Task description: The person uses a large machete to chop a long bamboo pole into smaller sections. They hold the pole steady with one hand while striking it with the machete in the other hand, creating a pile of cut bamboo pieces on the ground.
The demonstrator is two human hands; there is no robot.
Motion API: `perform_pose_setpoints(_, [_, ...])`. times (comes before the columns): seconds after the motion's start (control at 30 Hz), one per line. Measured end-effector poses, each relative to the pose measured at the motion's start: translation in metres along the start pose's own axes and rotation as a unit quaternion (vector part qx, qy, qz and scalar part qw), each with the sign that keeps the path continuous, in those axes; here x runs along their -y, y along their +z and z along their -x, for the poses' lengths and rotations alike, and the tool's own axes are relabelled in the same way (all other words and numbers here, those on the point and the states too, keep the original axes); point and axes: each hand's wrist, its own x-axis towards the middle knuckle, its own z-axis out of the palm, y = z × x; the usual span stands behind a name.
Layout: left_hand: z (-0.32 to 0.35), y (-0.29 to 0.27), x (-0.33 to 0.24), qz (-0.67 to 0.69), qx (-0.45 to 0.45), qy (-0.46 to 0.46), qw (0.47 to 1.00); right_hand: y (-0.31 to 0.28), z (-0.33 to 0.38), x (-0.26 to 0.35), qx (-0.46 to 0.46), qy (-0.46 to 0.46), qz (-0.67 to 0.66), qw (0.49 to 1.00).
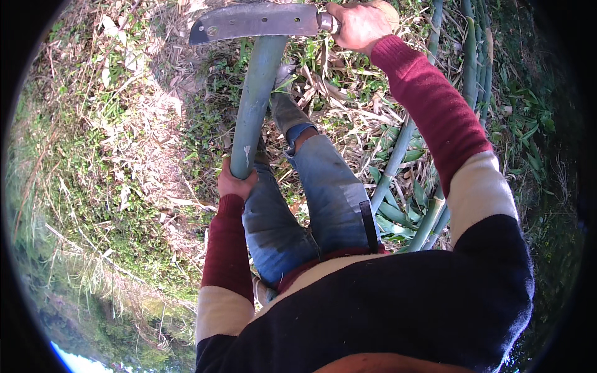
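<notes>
My left hand [237, 181] is wrapped round the near end of a thick green bamboo pole [254, 105], which slants away from me in front of my legs. At the top of the view my right hand [364, 26] grips the wooden handle of a machete [264, 20]. Its broad, dark blade points left and lies across the view over the far part of the pole. Whether the blade touches the bamboo I cannot tell. The pole's far end is hidden behind the blade.
More bamboo poles [398, 155] lie on the ground to my right, with several others [471, 62] farther right. Dry leaves and straw [149, 118] cover the ground among low green plants. My boot [288, 112] stands close beside the held pole.
</notes>
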Motion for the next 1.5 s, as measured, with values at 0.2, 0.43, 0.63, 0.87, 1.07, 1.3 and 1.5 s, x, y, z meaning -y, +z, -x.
perform_pose_setpoints(0.2, [0.0,-0.005,-0.004,-0.003,0.009,-0.014,1.0,0.021,0.037,0.062,0.055,-0.058,0.006,0.997])
perform_pose_setpoints(0.43, [-0.001,-0.003,0.005,0.0,0.005,-0.016,1.0,0.014,0.007,0.02,0.002,0.085,0.016,0.996])
perform_pose_setpoints(0.63, [-0.005,-0.014,-0.012,0.001,0.028,-0.018,0.999,0.042,0.011,0.025,-0.103,-0.251,0.023,0.962])
perform_pose_setpoints(0.87, [-0.008,-0.012,0.0,0.029,0.072,-0.012,0.997,0.014,0.014,0.053,0.066,0.001,-0.035,0.997])
perform_pose_setpoints(1.07, [-0.012,-0.017,0.005,0.111,0.094,0.035,0.989,-0.021,-0.016,-0.027,0.052,-0.057,0.079,0.994])
perform_pose_setpoints(1.3, [-0.014,-0.017,0.014,0.198,0.124,0.042,0.971,-0.003,-0.02,0.004,0.061,-0.289,0.107,0.949])
perform_pose_setpoints(1.5, [-0.006,-0.021,0.01,0.166,0.117,0.012,0.979,-0.024,-0.008,-0.005,0.101,0.004,0.069,0.993])
